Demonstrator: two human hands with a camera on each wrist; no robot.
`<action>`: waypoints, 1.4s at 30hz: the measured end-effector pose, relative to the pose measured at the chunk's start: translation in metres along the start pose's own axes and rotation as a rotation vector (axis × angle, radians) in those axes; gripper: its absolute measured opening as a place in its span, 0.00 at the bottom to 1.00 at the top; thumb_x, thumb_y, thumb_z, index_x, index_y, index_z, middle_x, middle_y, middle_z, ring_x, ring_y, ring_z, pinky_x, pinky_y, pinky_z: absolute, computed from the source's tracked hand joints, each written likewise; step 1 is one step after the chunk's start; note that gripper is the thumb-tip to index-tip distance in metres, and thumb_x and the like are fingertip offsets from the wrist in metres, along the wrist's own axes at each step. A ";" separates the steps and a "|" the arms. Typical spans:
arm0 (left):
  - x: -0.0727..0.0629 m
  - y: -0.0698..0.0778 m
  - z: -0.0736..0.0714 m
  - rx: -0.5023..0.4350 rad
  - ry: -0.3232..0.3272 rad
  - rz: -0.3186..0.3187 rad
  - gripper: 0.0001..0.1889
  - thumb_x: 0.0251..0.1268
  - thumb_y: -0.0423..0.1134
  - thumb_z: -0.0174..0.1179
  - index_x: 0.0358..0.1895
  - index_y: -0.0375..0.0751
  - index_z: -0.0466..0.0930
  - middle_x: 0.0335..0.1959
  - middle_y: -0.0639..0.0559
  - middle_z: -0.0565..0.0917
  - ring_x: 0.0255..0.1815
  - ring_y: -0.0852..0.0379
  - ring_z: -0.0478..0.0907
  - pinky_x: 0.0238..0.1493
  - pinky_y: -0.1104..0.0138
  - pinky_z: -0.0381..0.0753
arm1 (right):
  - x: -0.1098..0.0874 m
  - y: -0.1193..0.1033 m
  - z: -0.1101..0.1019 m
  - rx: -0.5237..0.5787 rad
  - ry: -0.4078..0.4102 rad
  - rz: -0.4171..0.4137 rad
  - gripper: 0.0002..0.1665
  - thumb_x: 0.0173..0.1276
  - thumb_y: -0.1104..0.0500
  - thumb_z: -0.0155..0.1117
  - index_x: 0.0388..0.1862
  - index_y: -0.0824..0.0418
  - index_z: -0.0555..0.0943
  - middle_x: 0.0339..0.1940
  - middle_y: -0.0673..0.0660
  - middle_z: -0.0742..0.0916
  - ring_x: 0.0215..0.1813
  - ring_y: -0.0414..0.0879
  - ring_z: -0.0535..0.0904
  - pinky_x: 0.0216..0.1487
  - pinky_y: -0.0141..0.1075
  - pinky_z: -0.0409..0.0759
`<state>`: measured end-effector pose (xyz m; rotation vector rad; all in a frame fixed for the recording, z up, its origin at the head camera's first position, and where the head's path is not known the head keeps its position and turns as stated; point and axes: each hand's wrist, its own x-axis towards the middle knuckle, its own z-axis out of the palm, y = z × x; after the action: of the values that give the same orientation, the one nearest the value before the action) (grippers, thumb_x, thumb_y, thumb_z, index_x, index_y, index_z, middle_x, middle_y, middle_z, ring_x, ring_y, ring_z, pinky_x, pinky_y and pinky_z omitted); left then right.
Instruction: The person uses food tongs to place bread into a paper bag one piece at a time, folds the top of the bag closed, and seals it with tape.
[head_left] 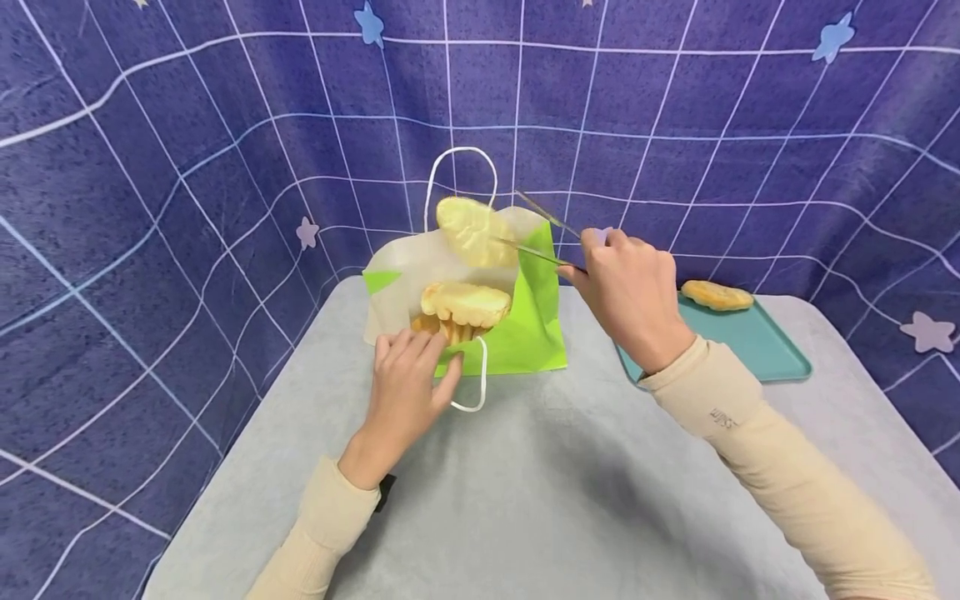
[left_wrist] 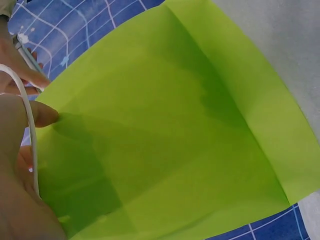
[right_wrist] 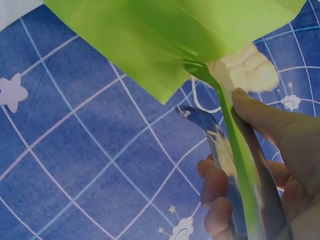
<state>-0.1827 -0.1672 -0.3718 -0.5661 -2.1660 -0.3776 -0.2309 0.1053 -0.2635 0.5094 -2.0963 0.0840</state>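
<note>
A green paper bag [head_left: 536, 333] with a pale inside and white cord handles stands mid-table, its mouth facing me. My left hand [head_left: 408, 379] grips its front rim, the thumb on the green outer face [left_wrist: 150, 120]. In my right hand [head_left: 633, 279] are metal tongs [head_left: 536, 252], their arms spread apart. One tong tip overlaps a pale, scalloped piece of bread [head_left: 468, 229] at the bag's back wall; this bread [right_wrist: 250, 70] also shows beyond the tongs in the right wrist view. Another bread piece [head_left: 465, 304] lies in the bag's mouth, with browner bread beneath it, partly hidden by my left fingers.
To the right, a teal tray [head_left: 772, 346] carries one flat bread [head_left: 716, 295] near its back edge; my right forearm covers part of the tray. A grey cloth [head_left: 480, 500] covers the table. Blue gridded fabric [head_left: 637, 108] hangs close behind the bag and along both sides.
</note>
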 end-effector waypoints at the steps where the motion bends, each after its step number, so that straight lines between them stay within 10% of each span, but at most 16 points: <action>1: 0.000 0.000 0.000 -0.003 -0.002 0.001 0.10 0.66 0.42 0.57 0.36 0.38 0.79 0.28 0.49 0.78 0.30 0.47 0.71 0.39 0.53 0.62 | -0.002 0.001 0.000 -0.004 0.005 0.005 0.28 0.53 0.45 0.79 0.22 0.62 0.71 0.12 0.55 0.66 0.10 0.52 0.63 0.09 0.43 0.60; 10: 0.000 0.002 0.000 -0.012 0.003 -0.001 0.09 0.65 0.42 0.59 0.35 0.40 0.79 0.29 0.49 0.81 0.31 0.48 0.72 0.39 0.53 0.62 | -0.013 0.014 -0.006 0.054 0.012 0.058 0.25 0.60 0.43 0.73 0.40 0.63 0.83 0.13 0.55 0.69 0.10 0.49 0.61 0.11 0.40 0.55; 20: -0.003 -0.002 0.001 -0.014 -0.012 -0.024 0.09 0.66 0.43 0.58 0.35 0.40 0.79 0.30 0.49 0.83 0.32 0.47 0.74 0.40 0.53 0.62 | -0.032 0.053 -0.010 0.065 0.051 0.142 0.28 0.62 0.40 0.70 0.26 0.64 0.74 0.12 0.51 0.62 0.10 0.49 0.55 0.11 0.42 0.51; 31: -0.004 -0.002 0.000 -0.011 0.002 -0.029 0.09 0.66 0.43 0.58 0.32 0.41 0.78 0.29 0.49 0.81 0.31 0.47 0.73 0.40 0.53 0.62 | -0.070 0.111 -0.005 0.042 -0.052 0.240 0.29 0.51 0.48 0.80 0.44 0.66 0.83 0.23 0.67 0.81 0.18 0.67 0.73 0.14 0.53 0.62; 42: -0.001 0.001 0.002 -0.023 -0.002 -0.025 0.10 0.66 0.43 0.58 0.32 0.40 0.78 0.28 0.49 0.81 0.30 0.48 0.72 0.39 0.53 0.61 | -0.119 0.164 0.003 0.028 -0.185 0.342 0.28 0.53 0.54 0.79 0.46 0.69 0.80 0.27 0.74 0.78 0.22 0.73 0.73 0.15 0.60 0.62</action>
<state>-0.1824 -0.1658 -0.3738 -0.5529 -2.1747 -0.4164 -0.2413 0.2926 -0.3408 0.1751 -2.3495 0.2727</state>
